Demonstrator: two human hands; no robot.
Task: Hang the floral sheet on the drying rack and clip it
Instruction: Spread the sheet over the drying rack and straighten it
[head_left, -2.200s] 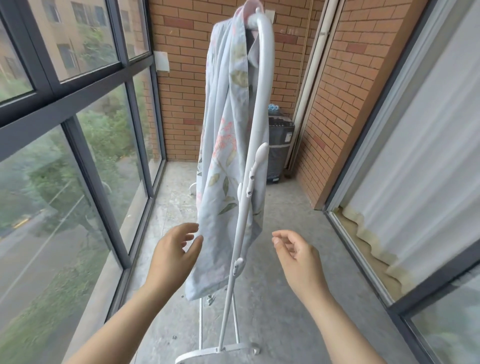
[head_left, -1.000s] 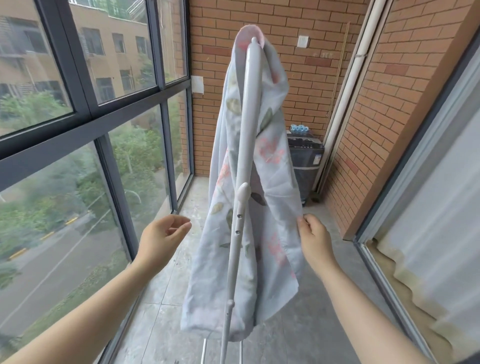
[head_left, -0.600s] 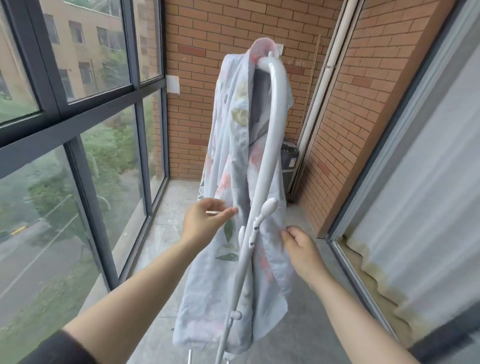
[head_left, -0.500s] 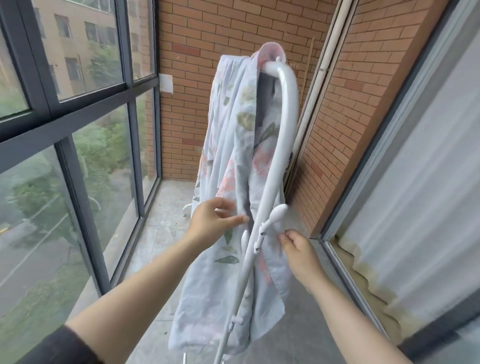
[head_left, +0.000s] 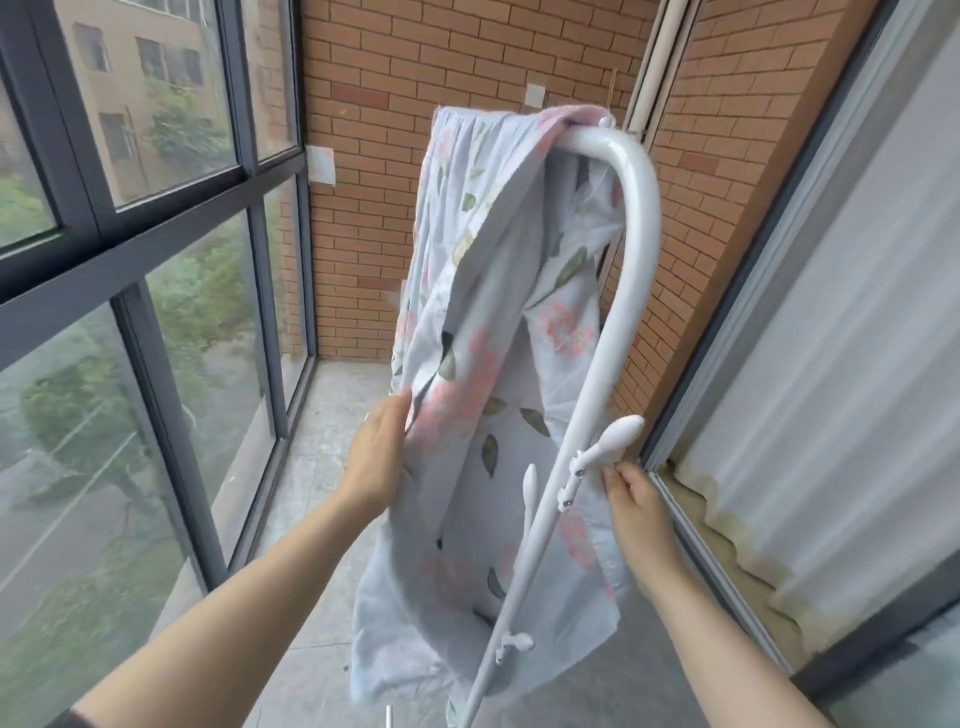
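On my feed the glazed window wall (head_left: 130, 249) fills the left side and a brick wall (head_left: 374, 156) closes the far end of the balcony. A pale curtain (head_left: 841, 338) hangs behind the sliding frame on the right, and I see grey concrete floor (head_left: 322, 467) below. In the middle stands the white drying rack (head_left: 631, 249), its thick tube curving over at the top and running down toward me. The floral sheet (head_left: 493, 322) is draped over the top bar of that rack and hangs in long folds on the left of the tube, its lower end loose above the floor. My left hand (head_left: 376, 457) grips a fold on the sheet's left edge. The back of the hand faces me and the fingers curl into the cloth, so I cannot see their tips. My right hand (head_left: 636, 506) is just right of the tube, its fingertips bunched together and pinching the sheet's right hem. It sits directly under a knob-ended peg (head_left: 613, 434) that sticks out from the tube. A smaller peg (head_left: 530, 480) points up on the tube's left side, in front of the cloth.
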